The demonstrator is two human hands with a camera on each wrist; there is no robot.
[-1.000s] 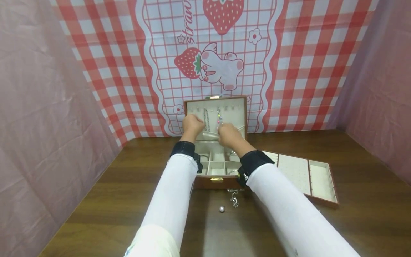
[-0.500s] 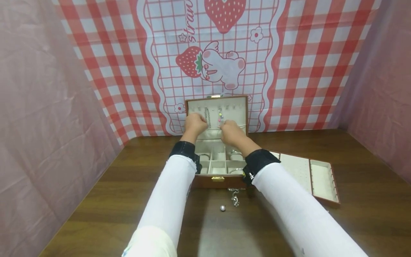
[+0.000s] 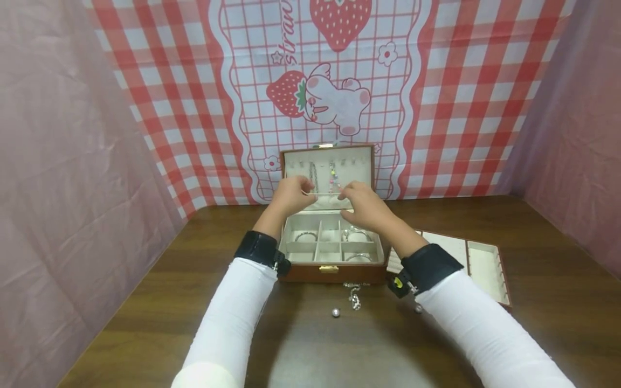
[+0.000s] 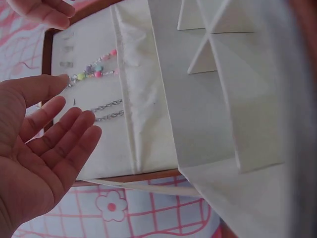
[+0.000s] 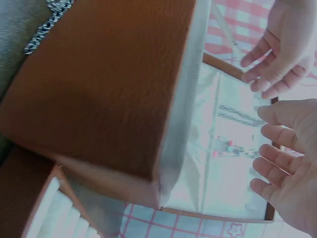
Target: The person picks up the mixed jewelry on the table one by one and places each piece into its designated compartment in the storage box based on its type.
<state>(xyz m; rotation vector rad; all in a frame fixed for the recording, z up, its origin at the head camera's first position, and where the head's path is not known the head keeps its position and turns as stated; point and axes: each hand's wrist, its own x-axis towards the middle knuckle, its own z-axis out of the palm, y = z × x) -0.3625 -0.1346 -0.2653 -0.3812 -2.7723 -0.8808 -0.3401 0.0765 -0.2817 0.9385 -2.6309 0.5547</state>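
Both hands hover with fingers spread and holding nothing, left hand and right hand, before the raised lid of the jewellery box. The bead necklace hangs from a hook inside that lid, beside a silver chain, so both dangle straight

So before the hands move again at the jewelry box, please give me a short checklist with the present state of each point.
1. Both hands free: left hand and right hand show straight fingers holding nothing. Ok.
2. Jewelry box lid stands open. Ok.
3. Beaded necklace and silver chain lie against the lid lining. Ok.
4. Necklaces fastened on the lid hooks: cannot tell.
5. All pieces stored: a chain and a pearl bead lie on the table in front of the box. Not ok.
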